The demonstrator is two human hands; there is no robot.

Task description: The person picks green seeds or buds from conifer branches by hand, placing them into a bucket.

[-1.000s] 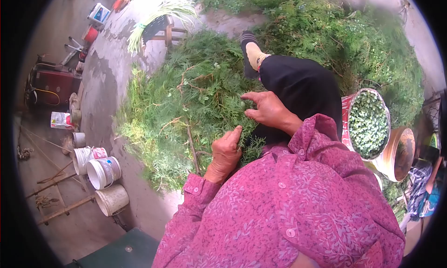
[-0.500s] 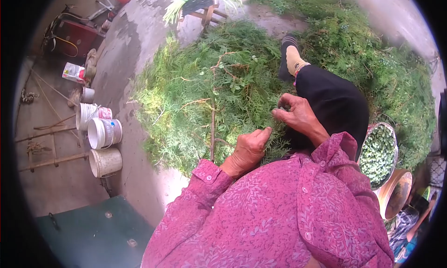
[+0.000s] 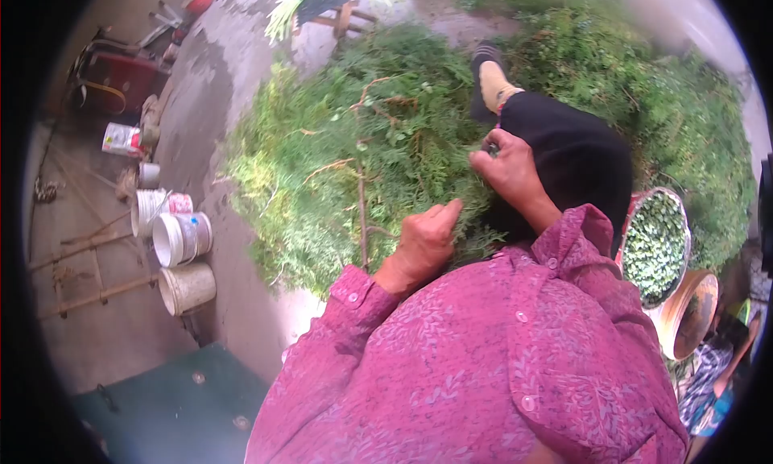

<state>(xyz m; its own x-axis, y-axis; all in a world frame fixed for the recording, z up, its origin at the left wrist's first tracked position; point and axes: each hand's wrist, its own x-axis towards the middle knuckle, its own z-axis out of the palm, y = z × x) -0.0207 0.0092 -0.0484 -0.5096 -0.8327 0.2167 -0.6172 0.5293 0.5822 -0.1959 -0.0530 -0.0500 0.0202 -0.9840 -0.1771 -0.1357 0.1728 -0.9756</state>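
Note:
My left hand [image 3: 427,237] is closed in a fist over an evergreen branch [image 3: 479,240], whose feathery green sprays show beside the fingers. A little farther forward and to the right, my right hand [image 3: 510,169] is pinched, with a small dark greenish cone [image 3: 492,149] showing at the thumb and fingertips. Its exact shape is partly hidden. Under and beyond both hands spreads a large heap of cut evergreen branches [image 3: 314,190], with a bare brown stem [image 3: 361,198] running through it. A bucket of small green cones [image 3: 657,242] stands by my right leg.
Another bucket [image 3: 694,315] lies tilted behind the full one. More evergreen branches [image 3: 684,150] spread at the right. White buckets [image 3: 183,238] line the left, near a wooden ladder [image 3: 97,250]. A small stool [image 3: 342,17] bears long pale green stalks. A green panel [image 3: 177,403] lies lower left.
My right hand has moved up and turned, and a small dark greenish cone now shows in its fingertips. My left hand stays closed in nearly the same place. The view has shifted slightly.

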